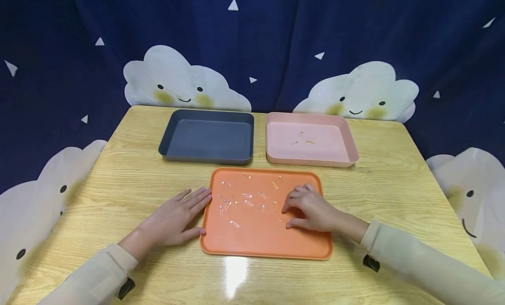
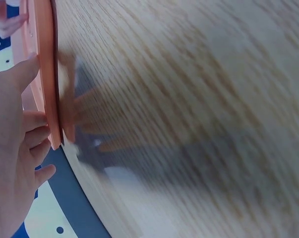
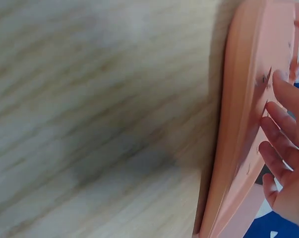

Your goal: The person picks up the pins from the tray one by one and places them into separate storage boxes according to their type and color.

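Silver and gold safety pins lie scattered on an orange tray [image 1: 256,241]; one silver safety pin [image 1: 234,224] is near its front left. My left hand [image 1: 173,219] lies at the tray's left rim, fingers extended, thumb and fingertips touching the edge. Over the tray's right part is my right hand [image 1: 313,211], its fingers bent and its thumb apart from the index finger. A gold safety pin [image 1: 283,220] lies just beside that thumb tip. In the right wrist view, nothing shows gripped between the fingers [image 3: 278,131]. Another small pin [image 1: 298,231] is partly visible below the hand.
Behind the orange tray stand a dark grey tray [image 1: 209,159] at left and a pink tray [image 1: 311,161] at right. Several gold safety pins [image 1: 311,142] lie in the pink one. The wooden table [image 1: 378,164] backs onto a dark blue curtain [image 1: 272,42] with clouds.
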Demonstrator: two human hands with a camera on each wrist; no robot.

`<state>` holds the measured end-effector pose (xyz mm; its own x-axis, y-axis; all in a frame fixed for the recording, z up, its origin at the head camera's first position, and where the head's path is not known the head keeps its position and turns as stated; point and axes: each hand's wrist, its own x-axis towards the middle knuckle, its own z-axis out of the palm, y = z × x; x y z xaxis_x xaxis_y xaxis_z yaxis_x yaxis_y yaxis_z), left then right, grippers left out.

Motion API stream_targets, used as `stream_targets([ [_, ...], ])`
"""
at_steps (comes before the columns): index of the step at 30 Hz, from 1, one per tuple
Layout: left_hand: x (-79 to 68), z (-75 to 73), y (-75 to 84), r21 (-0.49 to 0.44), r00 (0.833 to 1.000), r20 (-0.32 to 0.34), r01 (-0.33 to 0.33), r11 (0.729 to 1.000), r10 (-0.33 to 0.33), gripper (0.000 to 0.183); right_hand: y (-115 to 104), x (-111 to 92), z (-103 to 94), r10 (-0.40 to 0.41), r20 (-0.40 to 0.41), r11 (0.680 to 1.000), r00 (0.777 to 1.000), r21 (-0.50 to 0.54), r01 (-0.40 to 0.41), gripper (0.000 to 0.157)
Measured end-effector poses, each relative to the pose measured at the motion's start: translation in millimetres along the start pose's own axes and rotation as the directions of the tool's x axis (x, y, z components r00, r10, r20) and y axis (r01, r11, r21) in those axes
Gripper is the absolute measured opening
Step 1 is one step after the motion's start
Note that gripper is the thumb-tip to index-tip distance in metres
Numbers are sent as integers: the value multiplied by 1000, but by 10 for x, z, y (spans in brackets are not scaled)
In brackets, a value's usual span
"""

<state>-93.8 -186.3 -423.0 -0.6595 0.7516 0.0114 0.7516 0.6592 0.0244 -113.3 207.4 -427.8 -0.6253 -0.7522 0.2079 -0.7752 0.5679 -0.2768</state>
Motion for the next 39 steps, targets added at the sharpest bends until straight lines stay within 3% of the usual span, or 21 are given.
stream_targets([
  [11,0,-9,-9,0,1000,17,-2,1000,2,76,-63,38,74,-10,-10,1000,1000,-4,10,11],
  [18,8,3,-11,4,1000,13,-4,1000,4,76,-32,87,54,-67,-40,995,997,-71,64,15],
  [26,2,17,-10,18,1000,8,-9,1000,9,76,62,105,-2,24,-114,998,993,-58,-31,17],
  [39,-1,2,5,6,1000,9,0,1000,0,75,257,127,-81,-23,-169,995,985,-100,6,13],
])
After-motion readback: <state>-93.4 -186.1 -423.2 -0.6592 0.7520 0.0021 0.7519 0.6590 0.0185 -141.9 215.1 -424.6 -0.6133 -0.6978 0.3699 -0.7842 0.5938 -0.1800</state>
